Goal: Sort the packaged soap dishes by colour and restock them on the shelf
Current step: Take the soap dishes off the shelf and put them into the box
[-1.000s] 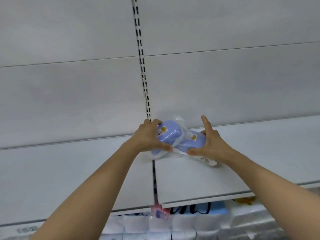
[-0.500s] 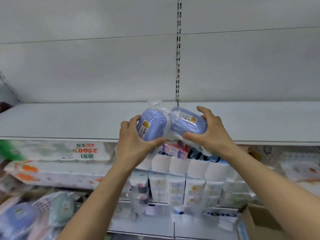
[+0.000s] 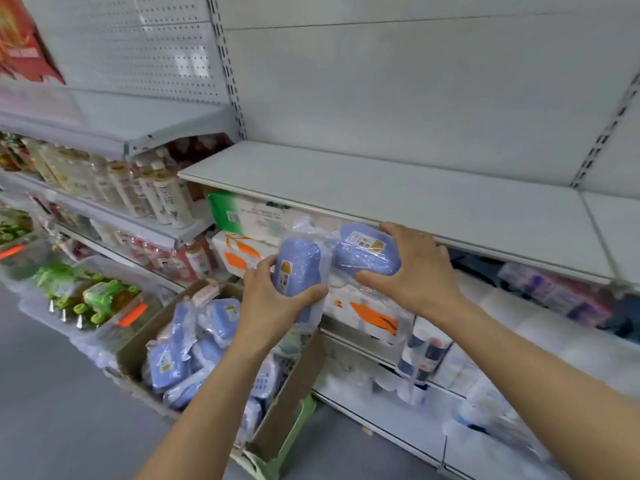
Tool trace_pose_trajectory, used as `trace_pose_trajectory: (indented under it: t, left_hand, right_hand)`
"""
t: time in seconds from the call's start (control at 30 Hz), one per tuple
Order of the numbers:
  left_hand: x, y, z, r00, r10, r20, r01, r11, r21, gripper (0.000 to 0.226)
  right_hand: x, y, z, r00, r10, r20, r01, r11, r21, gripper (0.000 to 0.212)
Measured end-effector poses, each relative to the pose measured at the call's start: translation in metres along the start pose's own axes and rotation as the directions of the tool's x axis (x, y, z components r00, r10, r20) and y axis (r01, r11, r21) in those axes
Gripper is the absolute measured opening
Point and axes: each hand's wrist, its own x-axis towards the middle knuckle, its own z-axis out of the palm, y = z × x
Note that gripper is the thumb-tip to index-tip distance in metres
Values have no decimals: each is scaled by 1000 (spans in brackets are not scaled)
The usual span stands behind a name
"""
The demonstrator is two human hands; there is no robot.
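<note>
My left hand (image 3: 273, 299) grips an upright blue soap dish (image 3: 299, 268) in a clear plastic wrapper. My right hand (image 3: 414, 271) holds a second blue packaged soap dish (image 3: 367, 251), lying sideways right beside the first. Both are held in front of and just below the front edge of the bare white shelf (image 3: 398, 199). Below my left arm a cardboard box (image 3: 298, 382) on the floor holds several more blue packaged soap dishes (image 3: 180, 348).
Packs of tissue and toilet paper (image 3: 242, 216) fill the shelves under the white shelf. To the left stand bottles (image 3: 162, 195) on a lower shelf and a clear bin of green packets (image 3: 93, 299). Grey floor (image 3: 52, 410) lies at the lower left.
Both hands have carried the two blue soap dishes off the shelf top and down in front of its edge. My view has swung down and left, showing the box on the floor.
</note>
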Motion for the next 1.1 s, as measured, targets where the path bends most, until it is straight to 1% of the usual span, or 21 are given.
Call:
trace_pose_trajectory:
  t: [0.1,0.17,0.23,0.33,0.4,0.5,0.6,0.67,0.7,0.73,0.8,0.83,0.87,0.93,1.0,1.07,1.1]
  left_hand:
    - [24,-55,-61,994,-102,-30,103,994,31,97]
    - [43,-93,-100,987,-157,-44,159,985,58,97]
    - [64,-134,-134,971,-238,-36,240,968,69,98]
    - [89,-191,-174,933,-356,-51,359,930,73,99]
    - [106,-227,-193,904,-418,-85,424,903,64,98]
    - [130,-284,-208,840,-532,-110,539,841,51,93]
    - [149,-336,-208,769,-626,-130,637,767,73,91]
    - [161,-366,-201,728,-673,-131,686,715,137,84]
    - [164,-377,-196,718,-687,-113,693,688,215,77]
    - [165,-388,-190,730,-680,-70,663,679,314,71]
    - [161,-402,-179,772,-633,53,524,681,511,64]
    - [158,-406,-177,788,-609,90,455,674,583,63]
    - [157,-407,-176,801,-591,96,411,660,629,60]
    - [161,-403,-178,832,-554,26,396,626,672,51]
    - [171,-394,-177,878,-477,-46,383,639,667,44]
    - [185,-383,-170,907,-419,-45,346,680,646,47]
    - [191,-379,-164,907,-420,-13,325,681,656,52]
  right_hand:
    - [21,-57,74,993,3,117,-10,998,64,81]
    - [33,-91,120,977,14,212,-31,997,75,80]
    - [43,-117,163,954,58,293,-82,994,71,79]
    - [56,-135,214,922,140,361,-180,981,78,79]
    - [65,-143,242,897,188,400,-241,967,86,78]
    - [83,-154,279,871,262,415,-319,945,74,68]
    - [106,-162,312,860,281,426,-332,942,50,66]
    - [123,-166,333,848,272,455,-330,942,52,69]
    - [131,-167,343,842,268,469,-328,943,50,75]
    - [139,-168,354,838,265,477,-325,945,45,81]
    - [151,-165,375,830,259,494,-306,952,15,92]
    - [155,-163,385,819,264,509,-305,952,-4,93]
    - [158,-163,392,808,272,522,-309,951,-17,92]
    - [160,-163,402,789,286,543,-318,947,-36,86]
    - [157,-159,408,778,295,554,-327,944,-43,80]
    - [154,-153,410,776,304,553,-336,941,-45,77]
    - [153,-151,409,779,307,546,-343,939,-39,75]
